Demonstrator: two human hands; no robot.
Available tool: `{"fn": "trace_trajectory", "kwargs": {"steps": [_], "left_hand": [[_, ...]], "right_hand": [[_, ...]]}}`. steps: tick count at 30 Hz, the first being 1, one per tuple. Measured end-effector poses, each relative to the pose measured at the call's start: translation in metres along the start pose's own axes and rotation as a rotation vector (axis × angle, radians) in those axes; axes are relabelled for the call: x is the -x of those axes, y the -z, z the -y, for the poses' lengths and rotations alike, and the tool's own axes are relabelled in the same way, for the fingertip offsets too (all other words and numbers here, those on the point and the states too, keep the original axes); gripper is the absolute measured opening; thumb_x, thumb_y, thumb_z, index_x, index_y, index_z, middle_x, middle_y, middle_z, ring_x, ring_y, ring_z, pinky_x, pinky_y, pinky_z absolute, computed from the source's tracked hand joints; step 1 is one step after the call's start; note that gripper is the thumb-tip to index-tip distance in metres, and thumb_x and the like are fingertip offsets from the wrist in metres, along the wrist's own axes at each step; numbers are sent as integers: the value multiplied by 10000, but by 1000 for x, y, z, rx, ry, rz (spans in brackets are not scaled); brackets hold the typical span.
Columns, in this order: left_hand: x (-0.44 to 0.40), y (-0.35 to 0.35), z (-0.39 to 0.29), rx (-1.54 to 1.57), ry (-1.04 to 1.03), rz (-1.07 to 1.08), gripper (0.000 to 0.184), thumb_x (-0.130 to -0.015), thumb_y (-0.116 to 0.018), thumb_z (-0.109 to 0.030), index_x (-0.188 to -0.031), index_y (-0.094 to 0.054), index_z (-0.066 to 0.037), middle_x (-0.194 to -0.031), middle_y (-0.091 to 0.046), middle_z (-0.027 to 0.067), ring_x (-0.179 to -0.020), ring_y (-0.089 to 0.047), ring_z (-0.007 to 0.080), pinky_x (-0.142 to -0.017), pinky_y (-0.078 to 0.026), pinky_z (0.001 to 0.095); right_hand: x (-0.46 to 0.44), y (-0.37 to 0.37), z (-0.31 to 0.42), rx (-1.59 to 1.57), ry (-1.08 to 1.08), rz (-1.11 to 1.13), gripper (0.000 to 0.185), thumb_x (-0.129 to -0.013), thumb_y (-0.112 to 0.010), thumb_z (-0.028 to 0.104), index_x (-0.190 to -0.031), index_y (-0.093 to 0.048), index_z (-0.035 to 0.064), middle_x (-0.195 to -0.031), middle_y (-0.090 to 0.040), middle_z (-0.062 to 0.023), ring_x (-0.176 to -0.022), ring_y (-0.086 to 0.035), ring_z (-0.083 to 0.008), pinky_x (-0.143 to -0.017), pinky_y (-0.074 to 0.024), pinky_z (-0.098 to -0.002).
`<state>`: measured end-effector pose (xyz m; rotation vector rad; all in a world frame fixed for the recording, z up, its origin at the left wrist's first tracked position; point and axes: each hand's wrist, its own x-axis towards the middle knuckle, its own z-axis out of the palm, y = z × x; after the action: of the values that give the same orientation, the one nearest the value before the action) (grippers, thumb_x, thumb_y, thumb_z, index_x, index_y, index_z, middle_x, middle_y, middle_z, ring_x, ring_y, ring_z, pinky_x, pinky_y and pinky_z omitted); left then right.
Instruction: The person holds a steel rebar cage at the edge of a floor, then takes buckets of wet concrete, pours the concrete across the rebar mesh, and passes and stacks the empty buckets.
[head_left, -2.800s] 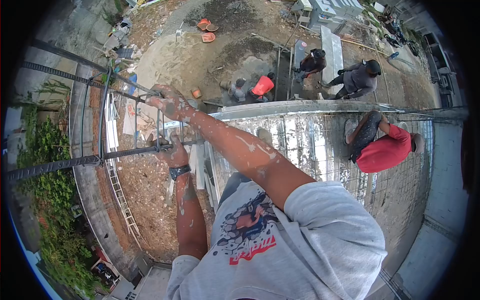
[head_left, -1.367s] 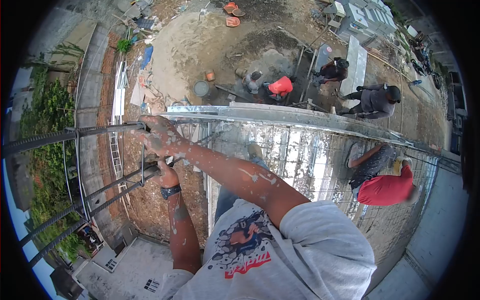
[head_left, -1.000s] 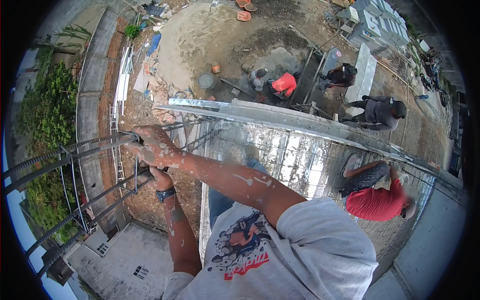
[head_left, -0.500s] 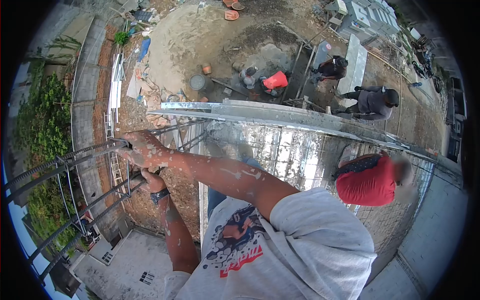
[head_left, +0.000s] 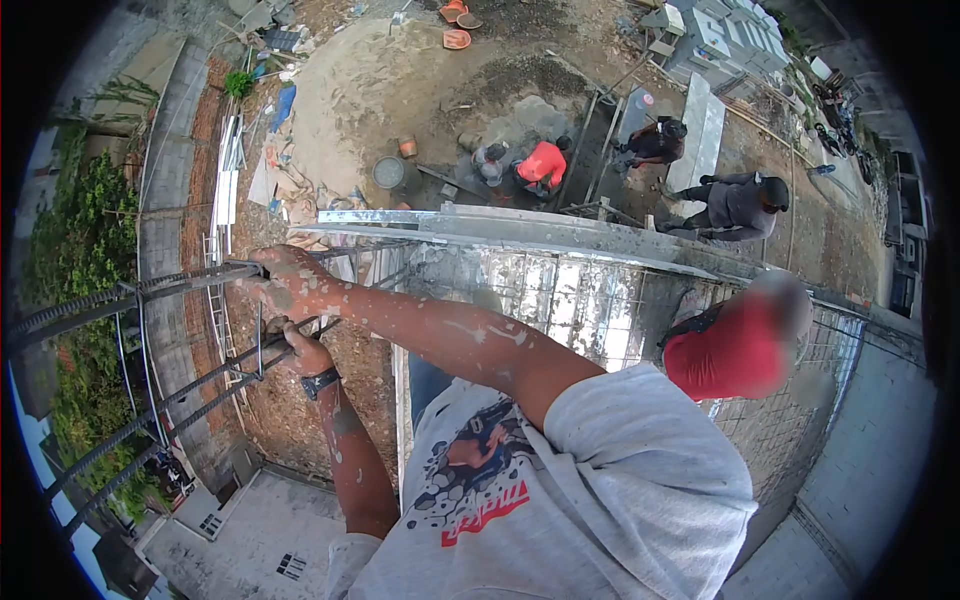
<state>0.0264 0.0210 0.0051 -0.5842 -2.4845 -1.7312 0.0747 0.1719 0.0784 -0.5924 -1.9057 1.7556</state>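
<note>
A long rebar cage [head_left: 145, 410], ribbed bars tied with thin stirrups, reaches from the left edge to my hands. My right hand [head_left: 288, 288], spotted with dried cement, is closed around its upper bars. Just below, my left hand [head_left: 308, 352], with a dark watch at the wrist, grips the lower bars near a stirrup. Past my hands the bars run on toward the wall formwork, partly hidden behind my right forearm.
A person in a red shirt [head_left: 735, 340] bends over the rebar mesh [head_left: 570, 300] on my right. Beyond the formwork edge [head_left: 480, 225], several people work on the ground below, near a bucket [head_left: 390, 172] and a sand heap [head_left: 345, 90]. A drop lies under the cage.
The cage's near end has swung slightly upward in view, with both hands still holding it. The red-shirted person has shifted a little up and left.
</note>
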Motion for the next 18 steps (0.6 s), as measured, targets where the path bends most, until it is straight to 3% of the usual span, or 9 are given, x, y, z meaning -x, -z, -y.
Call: {"fn": "trace_trajectory", "kwargs": {"steps": [2, 6, 9, 13, 16, 18], "left_hand": [[-1, 1, 13, 16, -1, -11, 374, -871, -567, -182, -1168, -496, 36, -1123, -565, 212, -992, -555, 300, -848, -441, 409], [-9, 14, 55, -360, -179, 80, 305, -892, -560, -178, -1165, -528, -45, -1126, -563, 244, -977, -575, 338, -804, -464, 431], [-11, 15, 67, -338, -249, 65, 296, -901, -550, -206, -1156, -537, -55, -1128, -558, 261, -958, -585, 355, -774, -474, 449], [-9, 12, 46, -238, -25, 36, 409, -889, -562, -316, -1171, -533, -22, -1155, -540, 272, -966, -579, 362, -783, -467, 458], [-10, 11, 48, -217, 65, 36, 509, -871, -570, -386, -1187, -523, 10, -1189, -515, 277, -983, -568, 362, -804, -460, 458], [-12, 14, 58, -259, 86, 56, 546, -867, -565, -400, -1188, -514, 38, -1202, -504, 276, -985, -564, 356, -813, -458, 459]], "right_hand": [[1, -6, -4, 25, 19, -42, 670, -853, -503, 542, -1203, -525, -29, -1128, -569, -228, -1051, -556, -349, -902, -448, -400], [-5, -19, -23, 93, 143, -105, 684, -860, -495, 545, -1238, -501, -25, -1173, -546, -220, -1084, -543, -330, -921, -444, -387], [-1, -12, -16, 57, 81, -45, 693, -864, -486, 548, -1266, -480, -17, -1205, -526, -215, -1108, -532, -315, -937, -437, -378], [2, -1, 7, 4, -99, 9, 678, -867, -493, 538, -1284, -469, 4, -1214, -520, -210, -1103, -537, -303, -940, -437, -369], [-5, -14, -17, 83, 71, -47, 675, -863, -510, 531, -1294, -458, 13, -1222, -513, -208, -1102, -537, -302, -942, -437, -354], [-11, -18, -23, 82, 47, -35, 635, -860, -526, 517, -1255, -498, 22, -1184, -545, -189, -1073, -556, -291, -918, -450, -355]]}}
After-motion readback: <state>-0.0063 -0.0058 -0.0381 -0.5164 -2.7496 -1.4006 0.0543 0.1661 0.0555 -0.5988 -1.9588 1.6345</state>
